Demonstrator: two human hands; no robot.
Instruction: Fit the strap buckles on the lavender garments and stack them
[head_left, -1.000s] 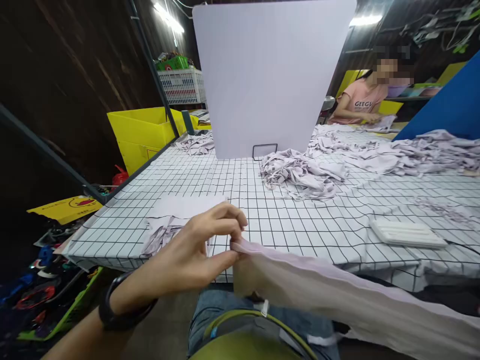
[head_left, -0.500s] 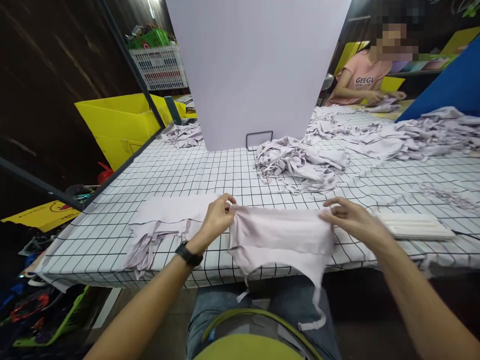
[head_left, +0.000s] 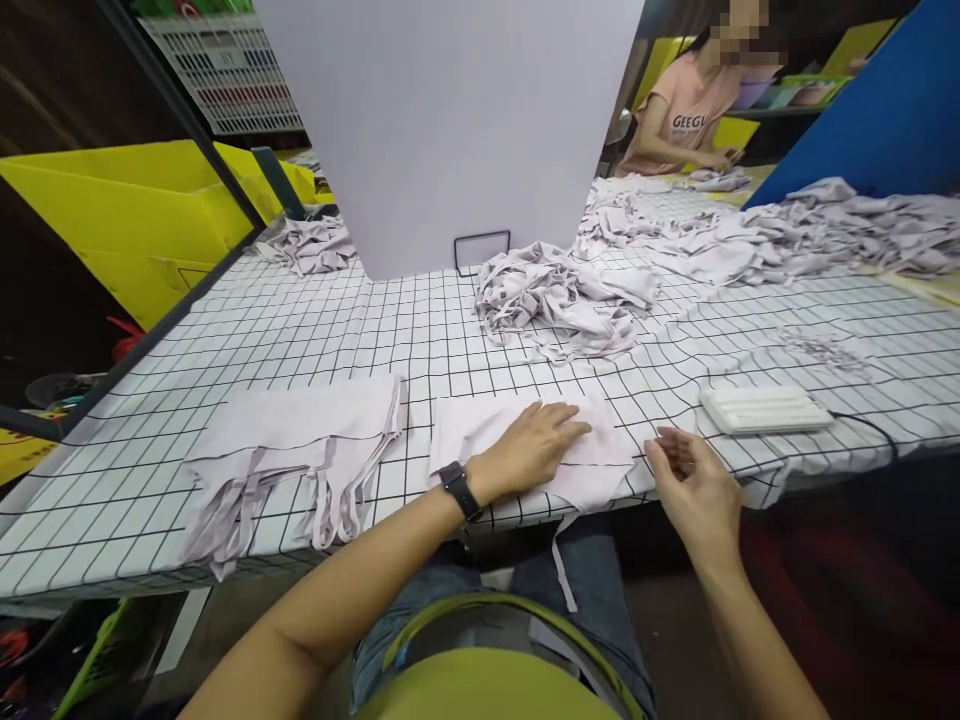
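A pale lilac garment (head_left: 465, 428) lies flat near the front edge of the grid-patterned table (head_left: 420, 340), a strap hanging off the edge. My left hand (head_left: 529, 450) lies flat on it, fingers stretched out. Just right of the garment, at the table edge, my right hand (head_left: 694, 485) has its fingers loosely curled and holds nothing I can see. To the left lies a stack of folded lilac garments (head_left: 300, 440) with straps trailing toward the edge.
A loose heap of lilac garments (head_left: 559, 295) sits mid-table before a big white board (head_left: 450, 120). More garments (head_left: 810, 225) spread at the right. A white flat device (head_left: 765, 408) with a cable lies right. Yellow bin (head_left: 142, 220) at left. Another person (head_left: 686, 115) works at the far end.
The garment, held up by both hands, has been laid down on the table. My left hand now presses flat on it; my right hand has let go and moved to the edge.
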